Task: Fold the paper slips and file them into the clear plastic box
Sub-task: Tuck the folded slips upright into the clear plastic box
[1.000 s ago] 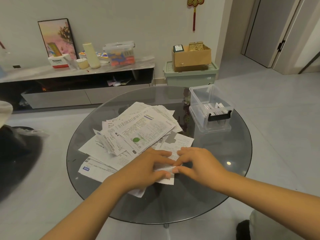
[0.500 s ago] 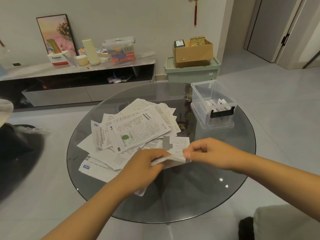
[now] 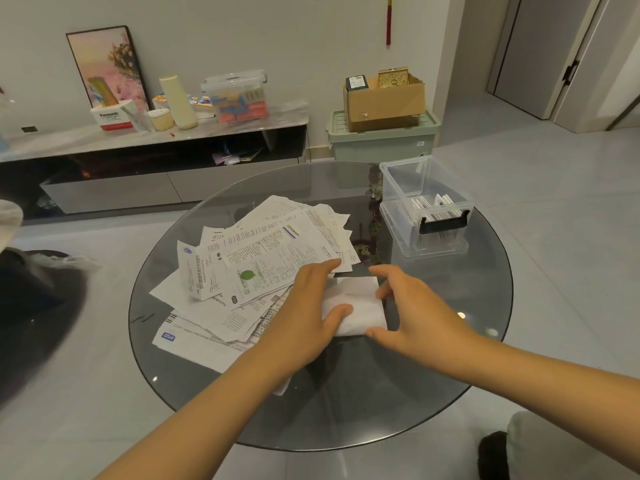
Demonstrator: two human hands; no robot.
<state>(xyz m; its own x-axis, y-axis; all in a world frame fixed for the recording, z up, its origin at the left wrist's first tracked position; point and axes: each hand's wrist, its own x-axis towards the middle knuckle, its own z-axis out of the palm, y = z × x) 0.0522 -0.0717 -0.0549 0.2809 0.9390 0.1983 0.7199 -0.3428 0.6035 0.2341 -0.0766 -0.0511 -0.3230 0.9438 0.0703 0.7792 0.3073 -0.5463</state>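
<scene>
Paper slips (image 3: 263, 268) lie in one loose, overlapping pile on the left half of my round glass worktop (image 3: 433, 393); the sheets cover one another too much for me to count them, though I can pick out one with a green leaf mark and one with a blue label at the near left edge. One slip (image 3: 360, 306), folded into a white rectangle, sits at the pile's near right edge, directly between my two hands. My left hand (image 3: 304, 320) lies over its left side, thumb pressed flat on the paper, the other fingers (image 3: 325, 266) stretched forward along the edge of the pile. My right hand (image 3: 412, 313) meets the slip's right side, fingers spread and only slightly bent, the thumb touching the near right corner and a fingertip on the far right edge; neither hand is curled round the paper. One clear plastic box (image 3: 426, 206) stands on the far right of the worktop, well apart from both hands, lidless, with one black latch on its near end and several folded white slips standing inside, too tightly packed for me to count. Beyond the worktop I see one low cabinet (image 3: 156, 140) and one cardboard carton (image 3: 384, 102) on one green bin (image 3: 381, 143).
</scene>
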